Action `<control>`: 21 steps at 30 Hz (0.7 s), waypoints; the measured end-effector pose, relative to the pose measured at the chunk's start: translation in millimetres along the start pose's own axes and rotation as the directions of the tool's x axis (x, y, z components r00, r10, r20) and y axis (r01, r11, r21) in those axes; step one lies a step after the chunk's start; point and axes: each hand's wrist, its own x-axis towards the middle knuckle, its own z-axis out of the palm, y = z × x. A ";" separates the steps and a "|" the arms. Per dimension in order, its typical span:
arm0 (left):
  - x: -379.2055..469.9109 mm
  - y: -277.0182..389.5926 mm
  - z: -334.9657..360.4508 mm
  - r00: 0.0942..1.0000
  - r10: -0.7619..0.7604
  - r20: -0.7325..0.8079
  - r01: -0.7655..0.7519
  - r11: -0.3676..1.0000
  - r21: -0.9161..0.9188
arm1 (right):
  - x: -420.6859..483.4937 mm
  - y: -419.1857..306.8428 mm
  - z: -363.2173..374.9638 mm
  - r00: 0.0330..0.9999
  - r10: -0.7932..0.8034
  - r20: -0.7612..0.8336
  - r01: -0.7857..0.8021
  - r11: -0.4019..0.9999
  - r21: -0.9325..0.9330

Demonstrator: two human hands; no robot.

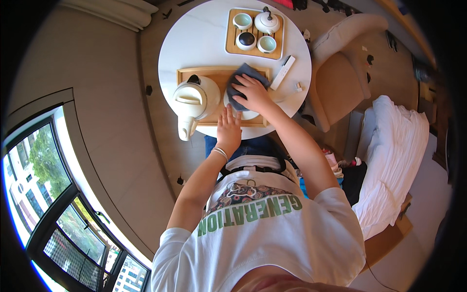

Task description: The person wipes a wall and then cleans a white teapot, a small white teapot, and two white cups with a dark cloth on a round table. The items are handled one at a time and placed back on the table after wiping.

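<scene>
My right hand lies with spread fingers on a dark grey cloth. Under the cloth is a round white object, mostly covered, on the right part of a wooden tray. My left hand is at the tray's near edge, fingers extended, its fingertips close to the white object; whether they touch it I cannot tell. A cream electric kettle stands on the tray's left part, its handle towards me.
At the far side of the round white table, a smaller tray holds a teapot, cups and a lidded pot. A narrow white box and a small item lie to the right. A beige chair stands right of the table.
</scene>
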 end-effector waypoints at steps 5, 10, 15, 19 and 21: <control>-0.2 -6.5 -3.4 0.997 0.014 -0.075 -0.025 0.987 -0.158 | -53.1 10.1 -4.3 0.968 0.176 -0.179 -0.139 0.970 0.202; 17.8 -6.1 6.7 0.914 -0.296 -0.277 0.028 0.728 -0.685 | -102.2 -7.9 7.2 0.988 0.067 -0.138 -0.057 0.996 0.074; 52.9 -6.3 27.5 0.775 -0.567 0.278 0.060 -0.371 -0.927 | -121.1 -20.2 7.6 0.993 0.083 -0.079 -0.069 0.984 0.167; 54.4 -20.7 27.5 0.803 -0.454 0.386 0.116 -0.517 -0.848 | -109.7 -30.1 -8.0 0.914 0.318 -0.253 -0.203 0.897 0.394; 46.6 -23.7 18.0 0.850 -0.361 0.384 0.182 -0.483 -0.856 | -99.2 -35.9 -23.6 0.823 0.427 -0.373 -0.263 0.870 0.416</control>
